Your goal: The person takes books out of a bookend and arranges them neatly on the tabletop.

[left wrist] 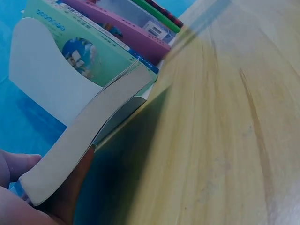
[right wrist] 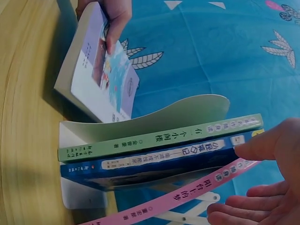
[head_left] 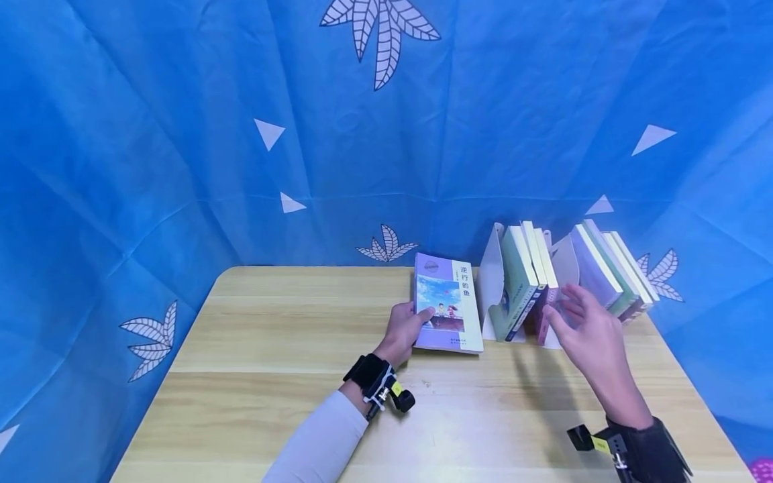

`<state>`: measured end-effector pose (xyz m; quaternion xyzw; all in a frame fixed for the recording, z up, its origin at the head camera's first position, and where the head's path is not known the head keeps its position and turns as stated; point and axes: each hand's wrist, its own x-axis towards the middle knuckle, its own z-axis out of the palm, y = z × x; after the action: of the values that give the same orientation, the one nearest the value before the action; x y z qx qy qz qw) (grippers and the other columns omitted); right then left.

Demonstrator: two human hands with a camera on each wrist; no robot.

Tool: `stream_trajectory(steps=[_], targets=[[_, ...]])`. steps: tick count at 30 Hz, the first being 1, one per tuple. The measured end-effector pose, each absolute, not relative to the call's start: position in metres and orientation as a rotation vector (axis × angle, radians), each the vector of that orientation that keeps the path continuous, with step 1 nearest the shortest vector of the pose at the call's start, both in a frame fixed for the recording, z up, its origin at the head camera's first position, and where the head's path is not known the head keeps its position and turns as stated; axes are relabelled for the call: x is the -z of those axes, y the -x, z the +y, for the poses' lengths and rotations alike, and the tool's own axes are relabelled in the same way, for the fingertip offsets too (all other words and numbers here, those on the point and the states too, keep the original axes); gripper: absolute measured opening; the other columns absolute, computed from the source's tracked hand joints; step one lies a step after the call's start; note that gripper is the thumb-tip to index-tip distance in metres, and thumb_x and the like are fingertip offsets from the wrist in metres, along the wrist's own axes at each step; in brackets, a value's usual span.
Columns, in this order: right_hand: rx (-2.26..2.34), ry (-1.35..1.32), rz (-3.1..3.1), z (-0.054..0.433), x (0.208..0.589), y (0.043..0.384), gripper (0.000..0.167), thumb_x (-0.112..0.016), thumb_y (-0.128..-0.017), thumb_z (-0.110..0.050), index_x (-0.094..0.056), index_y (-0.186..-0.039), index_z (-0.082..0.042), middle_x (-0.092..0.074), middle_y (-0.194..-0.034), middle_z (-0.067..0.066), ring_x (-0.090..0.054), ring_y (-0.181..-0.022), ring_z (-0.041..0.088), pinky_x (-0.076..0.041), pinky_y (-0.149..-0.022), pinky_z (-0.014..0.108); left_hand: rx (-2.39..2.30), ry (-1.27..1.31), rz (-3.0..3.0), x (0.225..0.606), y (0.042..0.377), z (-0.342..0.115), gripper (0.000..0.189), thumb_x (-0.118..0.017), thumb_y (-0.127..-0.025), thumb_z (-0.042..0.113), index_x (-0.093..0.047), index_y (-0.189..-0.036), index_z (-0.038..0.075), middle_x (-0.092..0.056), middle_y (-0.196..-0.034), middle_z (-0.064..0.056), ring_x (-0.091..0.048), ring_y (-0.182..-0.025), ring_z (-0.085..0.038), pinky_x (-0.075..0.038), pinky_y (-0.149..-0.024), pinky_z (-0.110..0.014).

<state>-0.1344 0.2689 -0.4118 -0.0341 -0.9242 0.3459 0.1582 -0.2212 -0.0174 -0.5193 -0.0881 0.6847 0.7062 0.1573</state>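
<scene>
My left hand (head_left: 403, 329) pinched purple book (head_left: 443, 280), just left of white bookend (head_left: 492, 272). Book looked light, bendable, cover probably slippery; side edge, thumb on cover, seemed good hold. My right hand (head_left: 592, 335), thumb spread from fingers, was right of bookend.

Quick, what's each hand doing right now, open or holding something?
Left hand: holding the purple-and-white book.
Right hand: open, near the pink book.

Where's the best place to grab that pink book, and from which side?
Probably mid-spine on the pink book, coming from the front: its spine faces outward, and a gap widening toward its base separates it from the blue book, leaving finger room.
</scene>
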Motion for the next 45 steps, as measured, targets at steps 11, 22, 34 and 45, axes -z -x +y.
stream_trajectory(steps=[11, 22, 34, 45], targets=[[-0.989, 0.078, -2.623, 0.263, 0.417, 0.144, 0.061, -0.068, -0.098, -0.017, -0.045, -0.147, 0.012, -0.061, -0.133, 0.040, -0.066, -0.115, 0.056, -0.056, -0.093, 0.063, -1.986, 0.276, 1.993, 0.526, 0.220, -0.013, 0.027, -0.065, -0.101, 0.021, -0.071, -0.125, 0.010, -0.079, -0.111, -0.005, -0.074, -0.098, -0.016, -0.061, -0.095, -0.035], [-0.899, 0.066, -2.544, 0.259, 0.421, 0.156, 0.055, -0.068, -0.092, -0.010, -0.053, -0.139, 0.015, -0.069, -0.113, 0.040, -0.072, -0.099, 0.055, -0.057, -0.089, 0.064, -1.934, 0.280, 2.008, 0.526, 0.227, -0.014, 0.030, -0.066, -0.101, 0.021, -0.069, -0.127, 0.008, -0.078, -0.111, -0.008, -0.075, -0.096, -0.018, -0.062, -0.090, -0.034], [-0.718, 0.085, -2.476, 0.254, 0.423, 0.166, 0.008, -0.060, -0.088, -0.004, -0.060, -0.080, -0.002, -0.058, -0.055, 0.015, -0.051, -0.048, 0.030, -0.038, -0.044, 0.036, -1.677, 0.245, 2.281, 0.517, 0.235, -0.009, 0.021, -0.069, -0.097, 0.021, -0.071, -0.110, 0.004, -0.075, -0.098, -0.007, -0.071, -0.086, -0.018, -0.061, -0.079, -0.032], [-0.645, 0.109, -2.527, 0.255, 0.419, 0.173, 0.030, -0.057, -0.090, -0.006, -0.039, -0.066, -0.010, -0.031, -0.052, -0.001, -0.040, -0.049, 0.026, -0.025, -0.044, 0.031, -1.324, 0.171, 2.521, 0.506, 0.239, -0.008, 0.022, -0.073, -0.089, 0.020, -0.064, -0.097, 0.002, -0.065, -0.086, -0.008, -0.063, -0.074, -0.020, -0.047, -0.056, -0.023]])
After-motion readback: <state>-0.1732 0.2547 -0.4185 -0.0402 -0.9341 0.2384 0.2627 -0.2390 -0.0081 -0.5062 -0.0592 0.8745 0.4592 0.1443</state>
